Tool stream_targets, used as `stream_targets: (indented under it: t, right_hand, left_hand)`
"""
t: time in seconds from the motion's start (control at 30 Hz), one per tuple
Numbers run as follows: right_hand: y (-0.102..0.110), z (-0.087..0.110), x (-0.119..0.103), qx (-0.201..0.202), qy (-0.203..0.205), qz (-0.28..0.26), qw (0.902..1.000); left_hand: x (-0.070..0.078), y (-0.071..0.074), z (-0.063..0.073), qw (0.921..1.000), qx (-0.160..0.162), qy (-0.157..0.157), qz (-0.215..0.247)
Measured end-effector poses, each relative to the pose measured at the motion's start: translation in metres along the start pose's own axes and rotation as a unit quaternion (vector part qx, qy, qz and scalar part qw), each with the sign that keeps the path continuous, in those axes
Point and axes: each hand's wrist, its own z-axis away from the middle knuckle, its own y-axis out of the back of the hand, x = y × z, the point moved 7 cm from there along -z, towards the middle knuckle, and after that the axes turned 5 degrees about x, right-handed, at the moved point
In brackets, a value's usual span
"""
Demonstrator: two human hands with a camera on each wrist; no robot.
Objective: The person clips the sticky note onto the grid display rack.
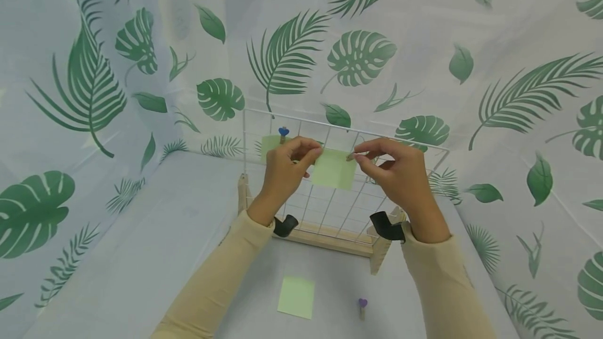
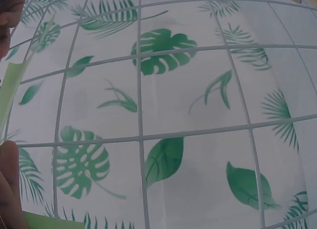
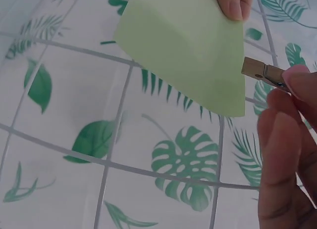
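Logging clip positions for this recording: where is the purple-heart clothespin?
In the head view, the purple-heart clothespin lies on the table, right of the loose green sheet, in front of the grid rack.

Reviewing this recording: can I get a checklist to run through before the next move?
1. Left hand pinches the held note: ok.
2. Right hand pinches the clothespin: ok.
3. Clothespin tip meets the held note's edge: ok.
4. Clothespin has caught a grid wire: cannot tell.
5. Blue heart clip at the other note: ok.
6. Loose note and purple heart clip hung up: not ok, both on the table.
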Motion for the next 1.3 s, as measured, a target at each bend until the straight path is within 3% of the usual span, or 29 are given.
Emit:
stream_targets:
  t: [0.17,0.33,0.73,0.97,1.17,1.3]
  right_hand:
    - [-0.003,-0.004,-0.003,0.024,0.034,0.029,0.9987]
    - [-0.007,-0.008,-0.004,0.045,0.04,0.042,0.9973]
    - [-0.027,-0.018,-0.01,-0.003,0.002,0.078,0.997]
    - [-0.03,-0.022,-0.013,-0.011,-0.011,0.108,0.994]
    - [-0.024,-0.016,-0.019,0.069,0.047,0.176,0.9809]
    - [-0.022,-0.011,-0.017,0.105,0.067,0.172,0.9771]
  left_hand:
    - [-0.001,0.002,0.0,0.9999,0.009,0.002,-0.009]
    - [-0.001,0.002,0.0,0.9998,0.013,0.007,-0.014]
    - [-0.002,0.0,0.002,0.9993,0.023,0.014,-0.026]
    - [-0.001,0.0,0.002,0.9982,0.036,-0.016,-0.046]
    - [0.004,0.001,0.003,0.9934,0.048,-0.067,-0.079]
    - [0.009,0.005,0.007,0.9852,0.057,-0.113,-0.116]
